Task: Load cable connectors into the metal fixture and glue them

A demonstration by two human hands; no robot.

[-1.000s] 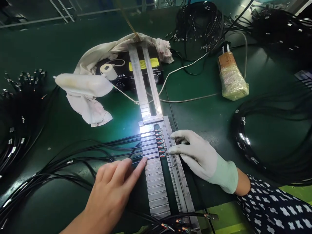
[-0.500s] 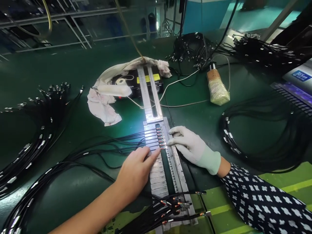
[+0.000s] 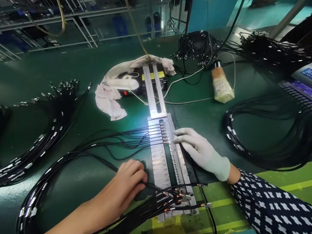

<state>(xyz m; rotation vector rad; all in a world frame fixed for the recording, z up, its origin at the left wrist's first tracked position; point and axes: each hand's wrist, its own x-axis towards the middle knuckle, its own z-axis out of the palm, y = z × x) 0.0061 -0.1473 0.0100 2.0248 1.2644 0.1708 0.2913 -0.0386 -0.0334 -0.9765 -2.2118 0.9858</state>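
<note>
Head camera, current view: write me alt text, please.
A white-gloved right hand rests on a slotted silver metal fixture holding a row of thin black cables; the bare left hand is at a separate black cable nearer the wearer. Beyond sits a black box with off-white cloth around it.

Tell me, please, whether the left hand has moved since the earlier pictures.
Yes: the left hand has moved off the metal fixture, toward the wearer.
</note>
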